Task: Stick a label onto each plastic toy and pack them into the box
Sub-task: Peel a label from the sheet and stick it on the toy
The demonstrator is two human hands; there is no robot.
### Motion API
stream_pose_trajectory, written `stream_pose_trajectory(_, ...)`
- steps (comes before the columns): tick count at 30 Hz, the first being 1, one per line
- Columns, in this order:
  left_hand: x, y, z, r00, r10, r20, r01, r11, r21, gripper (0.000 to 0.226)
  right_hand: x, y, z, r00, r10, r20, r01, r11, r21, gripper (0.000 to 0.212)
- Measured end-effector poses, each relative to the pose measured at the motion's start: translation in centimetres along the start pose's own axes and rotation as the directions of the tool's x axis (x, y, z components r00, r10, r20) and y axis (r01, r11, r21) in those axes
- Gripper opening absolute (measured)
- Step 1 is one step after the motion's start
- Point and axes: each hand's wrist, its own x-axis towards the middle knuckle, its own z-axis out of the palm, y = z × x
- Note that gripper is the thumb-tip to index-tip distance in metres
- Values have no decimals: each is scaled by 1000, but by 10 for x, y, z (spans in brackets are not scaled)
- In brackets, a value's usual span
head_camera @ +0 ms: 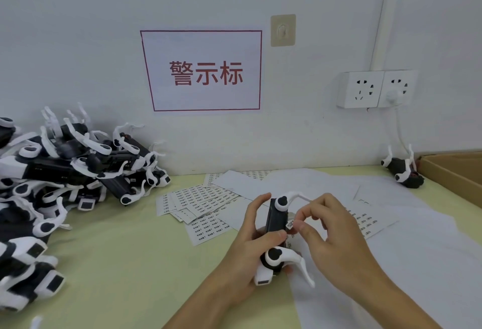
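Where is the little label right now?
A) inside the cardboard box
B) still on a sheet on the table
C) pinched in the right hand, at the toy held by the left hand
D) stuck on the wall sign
C: the right hand pinches the small label against the black-and-white toy, which the left hand grips.

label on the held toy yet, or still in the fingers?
Going on, not fully stuck: the right hand pinches the label against the toy, which the left hand grips.
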Motion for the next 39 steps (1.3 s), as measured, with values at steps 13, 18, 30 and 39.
stream_pose_trajectory(13,-1,2,-2,991,70,111,-71,997,5,64,-2,-1,-1,999,-39,34,33,987,154,24)
stream_pose_trajectory(18,-1,1,-2,989,95,113,-102,993,55,71,-1,-1,-2,999,-8,42,2,990,143,22)
stream_pose_trajectory(30,1,0,0,990,104,98,-113,989,99,69,2,4,0,1000,-12,17,11,999,43,24)
stream_pose_trajectory(39,1,2,1,990,98,101,-106,991,79,70,0,6,3,1000,-24,17,23,999,23,25)
